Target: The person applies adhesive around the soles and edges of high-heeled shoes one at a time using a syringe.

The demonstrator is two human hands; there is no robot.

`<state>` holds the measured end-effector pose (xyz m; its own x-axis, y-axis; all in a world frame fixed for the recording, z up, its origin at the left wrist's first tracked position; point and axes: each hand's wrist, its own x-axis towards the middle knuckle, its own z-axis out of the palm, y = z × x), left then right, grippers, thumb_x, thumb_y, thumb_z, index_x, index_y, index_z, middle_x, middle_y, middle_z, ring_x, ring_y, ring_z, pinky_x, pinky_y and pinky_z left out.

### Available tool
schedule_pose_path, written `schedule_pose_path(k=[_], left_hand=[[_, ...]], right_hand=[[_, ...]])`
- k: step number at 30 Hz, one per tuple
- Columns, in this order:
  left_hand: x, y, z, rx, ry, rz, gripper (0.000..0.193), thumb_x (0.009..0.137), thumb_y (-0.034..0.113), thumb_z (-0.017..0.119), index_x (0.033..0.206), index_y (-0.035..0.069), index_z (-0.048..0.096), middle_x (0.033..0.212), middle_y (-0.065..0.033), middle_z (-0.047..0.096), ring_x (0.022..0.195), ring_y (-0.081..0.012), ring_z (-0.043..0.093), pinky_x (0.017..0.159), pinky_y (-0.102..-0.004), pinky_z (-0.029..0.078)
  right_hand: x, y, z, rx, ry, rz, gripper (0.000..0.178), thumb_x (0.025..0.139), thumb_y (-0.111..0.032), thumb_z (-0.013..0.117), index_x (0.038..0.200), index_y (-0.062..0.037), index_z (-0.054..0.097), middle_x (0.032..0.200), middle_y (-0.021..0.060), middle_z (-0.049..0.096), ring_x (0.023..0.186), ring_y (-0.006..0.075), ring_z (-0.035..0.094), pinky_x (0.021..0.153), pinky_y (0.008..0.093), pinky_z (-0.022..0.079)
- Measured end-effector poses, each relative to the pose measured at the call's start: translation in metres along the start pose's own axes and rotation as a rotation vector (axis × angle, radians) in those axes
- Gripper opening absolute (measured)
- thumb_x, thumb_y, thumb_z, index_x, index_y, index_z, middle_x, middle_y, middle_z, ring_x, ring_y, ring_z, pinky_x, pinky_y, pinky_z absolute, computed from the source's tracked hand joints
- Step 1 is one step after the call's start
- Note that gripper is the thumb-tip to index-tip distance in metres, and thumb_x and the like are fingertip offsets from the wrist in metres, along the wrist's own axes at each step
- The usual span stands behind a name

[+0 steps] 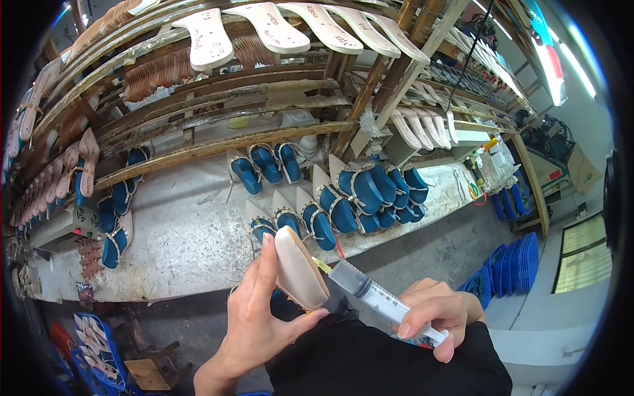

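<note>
A pale beige shoe (298, 272), toe upward, is gripped by its sides between the thumb and fingers of my left hand (254, 305). My right hand (437, 311) is closed round the plunger end of a clear plastic syringe (382, 298), which slants up to the left. Its thin yellowish tip (321, 265) is at the shoe's right edge; whether it touches cannot be made out. Just beyond my hands, several pointed pale shoes with blue inside (319, 228) stand in rows on the workbench.
The metal-topped workbench (178, 244) runs across in front of me. Wooden racks (224, 148) above it carry pale sole-shaped pieces (274, 30). More blue-lined shoes (115, 245) sit at the left, beside a grey box (66, 228). Blue bins (512, 264) stand on the floor at right.
</note>
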<state>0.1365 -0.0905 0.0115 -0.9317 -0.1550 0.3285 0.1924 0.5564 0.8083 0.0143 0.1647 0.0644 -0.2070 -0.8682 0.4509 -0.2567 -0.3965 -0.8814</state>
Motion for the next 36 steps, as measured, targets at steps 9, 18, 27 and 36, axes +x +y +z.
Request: schedule_pose_path(k=[9,18,27,36], left_hand=[[0.000,-0.006,0.002,-0.123,-0.022,-0.099,0.132,0.063,0.022,0.097,0.159,-0.006,0.011,0.136,-0.0289,0.057,0.122,-0.0355,0.062,0.101,-0.0419,0.050],[0.003,-0.012,0.004,-0.344,0.040,-0.207,0.133,0.066,0.022,0.096,0.160,-0.006,0.006,0.140,-0.0296,0.054,0.124,-0.0336,0.062,0.107,-0.0404,0.048],[0.005,-0.013,0.000,-0.605,0.133,-0.321,0.140,0.063,0.014,0.096,0.162,-0.001,-0.003,0.134,-0.0226,0.059,0.122,-0.0293,0.061,0.105,-0.0401,0.048],[0.005,-0.013,-0.005,-0.887,0.142,-0.412,0.137,0.067,0.007,0.092,0.161,0.001,-0.007,0.135,-0.0252,0.057,0.120,-0.0304,0.063,0.101,-0.0422,0.052]], right_hand=[[-0.006,0.002,-0.001,0.081,0.011,0.062,0.066,0.097,-0.053,0.064,0.122,0.0076,0.058,0.090,0.0161,0.065,0.061,0.0238,0.059,0.051,0.0348,0.043],[-0.016,0.008,-0.002,0.225,0.029,0.112,0.065,0.098,-0.053,0.063,0.121,0.0083,0.057,0.090,0.0142,0.064,0.061,0.0191,0.058,0.050,0.0332,0.042],[-0.020,0.012,-0.001,0.281,0.012,0.127,0.065,0.098,-0.051,0.065,0.122,0.0091,0.056,0.094,0.0148,0.065,0.061,0.0177,0.058,0.050,0.0319,0.042],[-0.019,0.013,0.001,0.299,-0.018,0.130,0.064,0.096,-0.047,0.069,0.124,0.0090,0.056,0.100,0.0173,0.067,0.062,0.0191,0.060,0.052,0.0317,0.044]])
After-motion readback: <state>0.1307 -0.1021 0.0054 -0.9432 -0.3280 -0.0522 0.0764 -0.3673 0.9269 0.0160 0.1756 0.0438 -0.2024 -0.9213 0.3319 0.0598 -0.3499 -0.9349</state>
